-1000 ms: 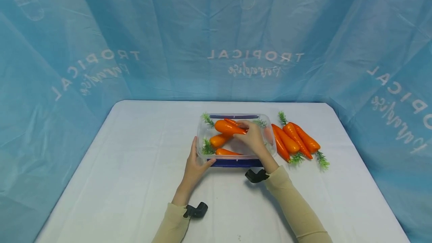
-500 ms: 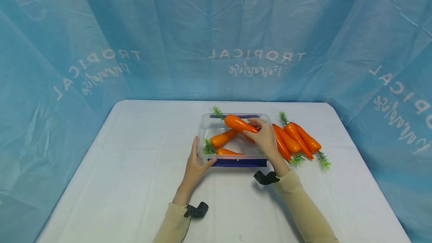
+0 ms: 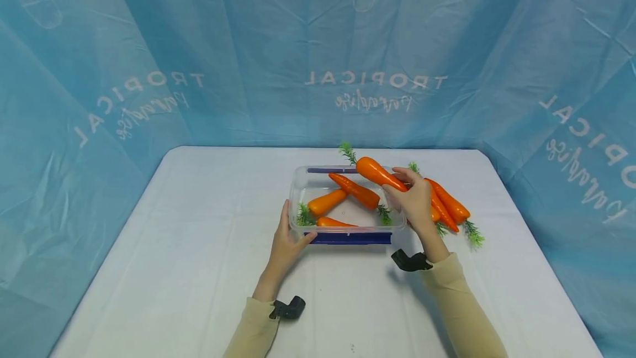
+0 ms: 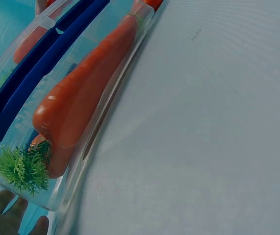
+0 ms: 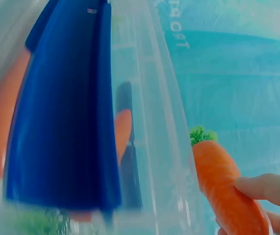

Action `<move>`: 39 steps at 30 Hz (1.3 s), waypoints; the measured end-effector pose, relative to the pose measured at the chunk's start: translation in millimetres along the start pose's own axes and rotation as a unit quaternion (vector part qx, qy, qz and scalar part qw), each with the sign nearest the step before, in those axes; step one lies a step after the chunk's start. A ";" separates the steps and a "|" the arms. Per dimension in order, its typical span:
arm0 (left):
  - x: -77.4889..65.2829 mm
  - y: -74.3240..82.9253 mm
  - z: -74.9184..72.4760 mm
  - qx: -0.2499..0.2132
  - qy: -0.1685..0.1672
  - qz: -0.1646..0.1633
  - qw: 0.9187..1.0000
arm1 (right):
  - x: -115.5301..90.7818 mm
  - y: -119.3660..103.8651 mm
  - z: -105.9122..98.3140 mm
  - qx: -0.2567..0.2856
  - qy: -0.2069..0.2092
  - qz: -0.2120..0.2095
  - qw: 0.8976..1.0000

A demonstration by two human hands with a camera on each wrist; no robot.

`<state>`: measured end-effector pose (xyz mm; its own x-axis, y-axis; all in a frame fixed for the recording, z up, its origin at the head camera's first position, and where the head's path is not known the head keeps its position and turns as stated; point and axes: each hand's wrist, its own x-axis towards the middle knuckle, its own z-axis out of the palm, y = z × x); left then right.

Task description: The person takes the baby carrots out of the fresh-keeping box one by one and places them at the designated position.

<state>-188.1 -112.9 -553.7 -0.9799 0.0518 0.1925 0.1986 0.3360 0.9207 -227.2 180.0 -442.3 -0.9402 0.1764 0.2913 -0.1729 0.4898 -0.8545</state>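
My right hand [image 3: 416, 200] pinches an orange carrot [image 3: 375, 169] near its narrow tip. That carrot slants over the container's back right part, its leafy green top pointing up and left past the back rim. In the right wrist view, thumb and fingers meet on either side of the carrot [image 5: 223, 183]. My left hand [image 3: 287, 242] holds the clear plastic container [image 3: 358, 229] at its front left corner, thumb at the front by the blue clip [image 3: 350, 238]. Three carrots lie inside: one in front [image 3: 335, 222], one at left [image 3: 328, 202], one crossing the middle [image 3: 355, 189].
Right of the container lies a pile of several carrots [image 3: 451, 203], partly hidden behind my right hand. A white cloth covers the table [image 3: 208, 236]. Blue printed sheeting [image 3: 268, 109] hangs along the back and both sides.
My right hand has moved right with the carrot, from inside the container to over its back right side, uncovering the middle carrot. My left hand stays at the container's corner.
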 end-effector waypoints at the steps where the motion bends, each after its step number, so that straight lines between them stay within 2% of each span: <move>1: 0.4 0.3 0.1 -0.001 -0.001 0.000 1.000 | 0.3 1.5 -3.5 0.003 0.005 0.003 1.000; 7: 0.6 0.4 0.4 0.000 -0.002 -0.007 1.000 | 1.1 15.6 -21.7 0.014 0.029 0.006 0.999; 17: -0.7 1.7 1.4 -0.001 0.000 -0.010 1.000 | 3.8 40.4 -44.1 -0.012 0.074 0.014 0.997; 36: 0.3 2.5 1.9 0.003 -0.002 -0.011 1.000 | 10.4 75.3 -83.5 -0.066 0.124 0.105 0.984; 39: 0.3 1.3 2.4 0.003 0.000 -0.012 1.000 | 11.6 79.8 -87.6 -0.069 0.136 0.107 0.983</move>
<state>-188.1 -110.2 -553.3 -0.9844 0.0431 0.1706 0.1750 0.3422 0.9232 -226.2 296.0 -469.4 -0.8343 0.5000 0.2322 0.0790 0.5254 -0.8472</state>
